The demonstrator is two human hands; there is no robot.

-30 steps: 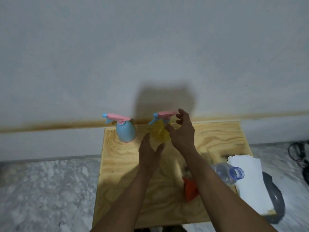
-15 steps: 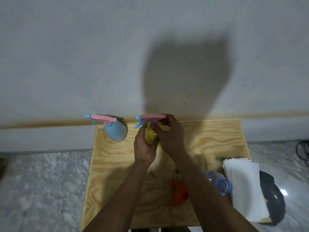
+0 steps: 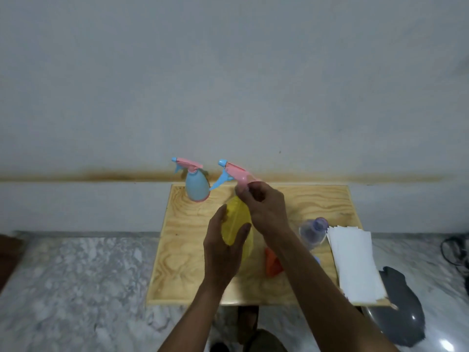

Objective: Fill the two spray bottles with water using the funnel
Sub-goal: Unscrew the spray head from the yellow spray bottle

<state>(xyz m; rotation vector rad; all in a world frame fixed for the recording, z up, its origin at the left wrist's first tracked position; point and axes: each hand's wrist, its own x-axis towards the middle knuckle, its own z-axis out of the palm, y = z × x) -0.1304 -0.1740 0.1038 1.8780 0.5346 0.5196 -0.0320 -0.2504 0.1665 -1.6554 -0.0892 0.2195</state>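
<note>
My left hand wraps the body of the yellow spray bottle, held tilted above the middle of the wooden table. My right hand grips the neck under its pink spray head, whose blue trigger points left. The blue spray bottle with a pink head stands upright at the table's back left. An orange funnel lies on the table, partly hidden behind my right forearm. A clear water bottle with a bluish open neck lies just right of that arm.
A stack of white paper sheets covers the table's right edge. A dark grey round object sits on the marble floor at the lower right. A cable lies at far right. The wall runs directly behind the table.
Both hands closed on the yellow spray bottle at the back of the table, then lifted it toward me and tilted it. The blue bottle stayed in place.
</note>
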